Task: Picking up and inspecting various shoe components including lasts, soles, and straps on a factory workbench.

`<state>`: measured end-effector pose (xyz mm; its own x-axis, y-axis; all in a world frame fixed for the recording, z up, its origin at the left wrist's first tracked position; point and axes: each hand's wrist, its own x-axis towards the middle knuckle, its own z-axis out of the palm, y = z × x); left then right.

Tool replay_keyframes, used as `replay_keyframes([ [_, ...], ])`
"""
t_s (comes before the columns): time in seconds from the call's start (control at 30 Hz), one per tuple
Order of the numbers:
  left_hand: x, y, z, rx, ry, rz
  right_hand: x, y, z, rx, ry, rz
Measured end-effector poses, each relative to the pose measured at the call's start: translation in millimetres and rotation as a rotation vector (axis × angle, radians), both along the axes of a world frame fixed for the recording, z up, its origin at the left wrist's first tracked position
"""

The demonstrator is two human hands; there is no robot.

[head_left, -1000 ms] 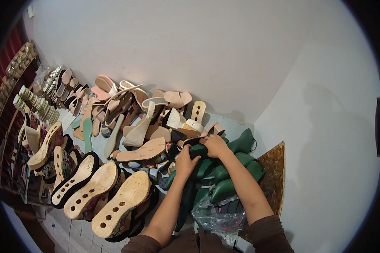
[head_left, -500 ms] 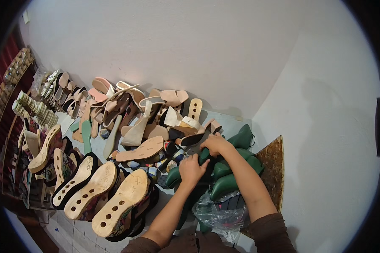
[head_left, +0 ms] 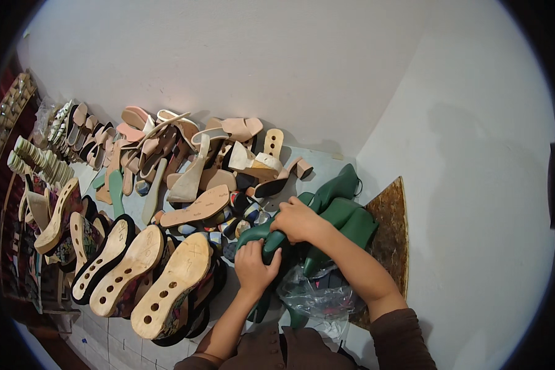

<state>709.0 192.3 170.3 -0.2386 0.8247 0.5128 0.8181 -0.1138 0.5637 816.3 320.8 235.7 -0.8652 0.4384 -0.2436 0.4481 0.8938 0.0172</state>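
Note:
Both my hands are in a heap of green shoe lasts at the right end of the table. My left hand (head_left: 257, 266) has its fingers curled round the end of a green shoe last (head_left: 275, 242). On the far side, my right hand (head_left: 295, 222) is closed over the same last, its fingers bent down and partly hidden. Another green last (head_left: 253, 233) lies just beyond my left hand. More lasts (head_left: 345, 222) are piled to the right, under and beside my right forearm. A clear plastic bag (head_left: 317, 296) lies below my right forearm.
Left of the lasts stand wooden wedge soles (head_left: 179, 280) with holes. Sandals (head_left: 234, 129) and a loose tan insole (head_left: 197, 206) crowd the back by the wall. A stained brown board (head_left: 388, 228) leans at the right wall. Stacked soles (head_left: 40, 160) stand far left.
My right hand has come nearer and left, close to my left hand, with the gripped last. My left hand has moved slightly left and nearer. The view has shifted a little.

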Motion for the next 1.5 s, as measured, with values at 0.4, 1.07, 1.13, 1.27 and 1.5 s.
replay_keyframes([
  [0.4, 7, -93, -38, -0.125, -0.360, -0.233, -12, -101, -15, 0.287, 0.058, 0.196],
  [1.07, 9, -105, -44, -0.252, 0.149, -0.466, 10, -64, -2, -0.693, 0.011, -0.233],
  [1.13, 7, -103, -41, -0.257, 0.144, -0.467, 10, -50, -11, -0.601, 0.098, -0.278],
  [1.27, -4, -99, -25, -0.260, 0.087, -0.516, 8, -31, -12, -0.537, 0.403, -0.351],
  [1.5, -17, -48, -37, -0.181, -0.163, -0.242, -25, 23, -27, 0.133, 1.034, -0.529],
])
